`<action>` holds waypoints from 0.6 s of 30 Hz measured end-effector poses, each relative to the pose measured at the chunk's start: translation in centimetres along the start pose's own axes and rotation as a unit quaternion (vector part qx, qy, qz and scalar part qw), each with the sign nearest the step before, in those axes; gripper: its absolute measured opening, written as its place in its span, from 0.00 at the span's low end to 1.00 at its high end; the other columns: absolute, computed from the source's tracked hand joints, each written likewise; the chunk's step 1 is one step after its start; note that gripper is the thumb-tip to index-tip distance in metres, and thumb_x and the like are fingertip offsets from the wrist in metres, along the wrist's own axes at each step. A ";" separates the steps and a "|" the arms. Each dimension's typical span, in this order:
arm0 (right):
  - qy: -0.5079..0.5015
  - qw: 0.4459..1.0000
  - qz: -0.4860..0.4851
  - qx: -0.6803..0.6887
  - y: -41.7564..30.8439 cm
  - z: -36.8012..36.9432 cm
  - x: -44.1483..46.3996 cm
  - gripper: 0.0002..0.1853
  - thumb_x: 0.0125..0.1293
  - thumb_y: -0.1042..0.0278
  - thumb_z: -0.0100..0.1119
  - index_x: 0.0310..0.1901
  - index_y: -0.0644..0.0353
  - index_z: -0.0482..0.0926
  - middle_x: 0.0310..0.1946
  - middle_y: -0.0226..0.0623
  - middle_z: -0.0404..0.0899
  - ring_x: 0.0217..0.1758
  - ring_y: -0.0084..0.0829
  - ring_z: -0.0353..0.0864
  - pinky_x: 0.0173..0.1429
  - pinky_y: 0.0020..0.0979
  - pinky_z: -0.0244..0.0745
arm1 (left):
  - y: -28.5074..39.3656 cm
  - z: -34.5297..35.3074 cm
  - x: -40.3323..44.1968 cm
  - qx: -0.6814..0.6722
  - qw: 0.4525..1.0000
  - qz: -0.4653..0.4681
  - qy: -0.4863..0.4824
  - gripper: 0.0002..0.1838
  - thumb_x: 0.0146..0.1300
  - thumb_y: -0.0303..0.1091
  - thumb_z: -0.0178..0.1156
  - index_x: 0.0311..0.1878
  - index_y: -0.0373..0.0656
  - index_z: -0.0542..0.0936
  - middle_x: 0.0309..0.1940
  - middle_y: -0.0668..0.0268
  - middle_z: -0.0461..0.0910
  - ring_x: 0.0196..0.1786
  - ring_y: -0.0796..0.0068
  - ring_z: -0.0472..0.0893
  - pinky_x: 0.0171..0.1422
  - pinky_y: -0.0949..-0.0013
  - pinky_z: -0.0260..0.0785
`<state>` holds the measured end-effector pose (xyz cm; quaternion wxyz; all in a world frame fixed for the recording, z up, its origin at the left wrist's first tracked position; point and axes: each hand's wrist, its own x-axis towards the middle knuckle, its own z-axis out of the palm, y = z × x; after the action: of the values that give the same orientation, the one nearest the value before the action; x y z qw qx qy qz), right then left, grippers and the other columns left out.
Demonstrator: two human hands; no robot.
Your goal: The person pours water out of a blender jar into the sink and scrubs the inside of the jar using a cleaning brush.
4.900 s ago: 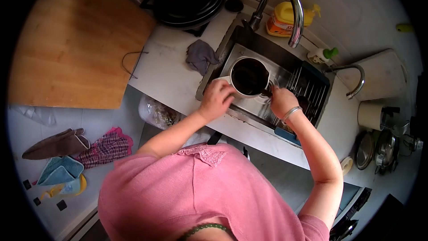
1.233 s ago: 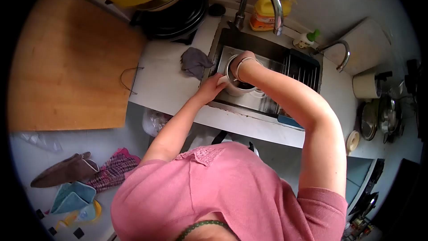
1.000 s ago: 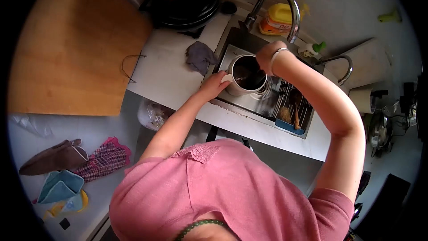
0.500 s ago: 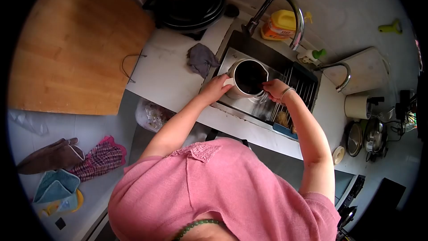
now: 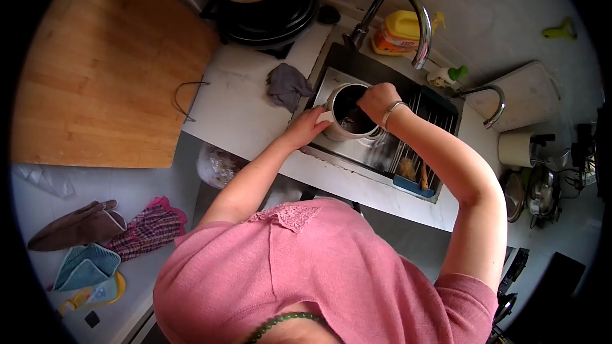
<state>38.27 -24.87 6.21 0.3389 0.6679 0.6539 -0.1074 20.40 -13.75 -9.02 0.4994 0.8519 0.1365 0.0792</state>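
Observation:
A white pot [image 5: 339,131] with a dark inside stands in the metal sink [image 5: 329,81]. Its short pale handle [image 5: 325,117] points left, and my left hand [image 5: 307,130] is closed on it. Over the right side of the rim, my right hand [image 5: 378,101] is curled with its knuckles up and its fingers reaching down into the pot. Whatever those fingers grip is hidden behind the hand. A silver bangle is on the right wrist.
Right of the pot is a drying rack [image 5: 431,114] with brown items at its near end. The tap [image 5: 422,22] arches behind, beside a yellow-orange bottle [image 5: 396,33]. A grey cloth [image 5: 289,85] lies on the left counter, near a large wooden board [image 5: 108,70] and a stove [image 5: 264,22].
My right hand has moved up and leftward, from the pot's right edge to over its upper right rim, with the elbow swung outward. My left hand keeps its hold on the handle.

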 end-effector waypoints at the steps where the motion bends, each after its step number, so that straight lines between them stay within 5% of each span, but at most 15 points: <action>1: -0.003 0.999 0.043 0.023 0.1 1.1 0.0 0.09 0.61 0.69 0.59 0.39 0.49 0.87 0.42 0.32 0.86 0.46 0.34 0.86 0.41 0.33 0.81 | 0.2 -0.1 -0.1 -0.003 1.000 -0.005 -0.004 0.16 0.67 0.38 0.58 0.51 0.36 0.72 0.45 0.49 0.80 0.50 0.49 0.79 0.53 0.57 0.70; 7: -0.107 0.967 0.168 0.157 -1.4 3.1 -2.7 0.11 0.63 0.69 0.56 0.43 0.52 0.87 0.43 0.39 0.86 0.50 0.36 0.85 0.47 0.34 0.81 | -0.2 0.5 0.0 0.003 1.000 -0.020 -0.005 0.17 0.67 0.38 0.59 0.51 0.37 0.72 0.45 0.49 0.80 0.50 0.49 0.79 0.52 0.57 0.71; 10: -0.183 0.940 0.132 0.256 -1.2 6.0 -2.4 0.10 0.66 0.67 0.55 0.42 0.57 0.85 0.35 0.39 0.86 0.39 0.36 0.87 0.39 0.34 0.81 | 0.0 0.5 -0.1 0.003 1.000 -0.009 -0.003 0.16 0.67 0.38 0.59 0.51 0.37 0.72 0.45 0.50 0.80 0.50 0.50 0.79 0.52 0.58 0.71; 11: -0.192 0.829 0.230 0.471 -0.7 6.6 -2.4 0.10 0.68 0.65 0.55 0.39 0.59 0.83 0.29 0.39 0.83 0.31 0.33 0.83 0.32 0.32 0.79 | -0.2 0.6 0.0 0.003 1.000 -0.007 -0.003 0.16 0.67 0.38 0.59 0.51 0.37 0.72 0.45 0.50 0.80 0.50 0.50 0.79 0.52 0.58 0.71; 12: -0.189 0.662 0.313 0.654 -0.1 7.5 -2.5 0.11 0.69 0.62 0.55 0.36 0.61 0.81 0.24 0.38 0.80 0.23 0.31 0.80 0.25 0.31 0.76 | -0.7 0.8 0.1 0.000 1.000 -0.016 -0.004 0.16 0.67 0.38 0.59 0.51 0.37 0.72 0.45 0.50 0.80 0.50 0.51 0.80 0.52 0.58 0.71; 13: -0.183 0.573 0.305 0.738 0.6 8.8 -2.6 0.15 0.70 0.58 0.55 0.32 0.61 0.76 0.19 0.34 0.73 0.15 0.26 0.69 0.17 0.27 0.66 | -0.8 0.8 0.2 -0.004 1.000 -0.025 -0.004 0.16 0.67 0.38 0.59 0.51 0.37 0.72 0.45 0.50 0.80 0.50 0.51 0.80 0.52 0.58 0.71; 14: -0.182 0.573 0.307 0.738 0.7 10.0 -2.1 0.15 0.70 0.58 0.55 0.32 0.61 0.76 0.19 0.34 0.73 0.15 0.26 0.69 0.17 0.27 0.66 | -0.9 0.8 0.2 -0.006 1.000 -0.024 -0.005 0.16 0.67 0.38 0.59 0.51 0.37 0.72 0.45 0.50 0.80 0.50 0.51 0.80 0.52 0.58 0.71; 16: -0.178 0.375 0.285 0.864 0.5 9.8 -1.9 0.15 0.70 0.58 0.56 0.30 0.59 0.76 0.19 0.34 0.73 0.15 0.25 0.69 0.17 0.26 0.63 | -0.6 0.6 0.3 -0.006 1.000 -0.019 -0.016 0.16 0.67 0.38 0.59 0.51 0.36 0.72 0.45 0.50 0.80 0.50 0.52 0.80 0.52 0.58 0.71; 18: -0.122 0.409 0.297 0.854 -1.7 8.2 -0.9 0.14 0.69 0.61 0.56 0.29 0.60 0.76 0.19 0.36 0.74 0.15 0.30 0.70 0.16 0.33 0.64 | -0.8 0.8 0.3 -0.009 1.000 -0.016 -0.012 0.16 0.67 0.37 0.59 0.51 0.36 0.71 0.45 0.49 0.80 0.50 0.51 0.80 0.52 0.58 0.71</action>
<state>39.05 -30.53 0.10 -0.3201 0.7437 -0.0641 -0.5834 20.74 -13.96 -10.09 0.5097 0.8461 0.1430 0.0618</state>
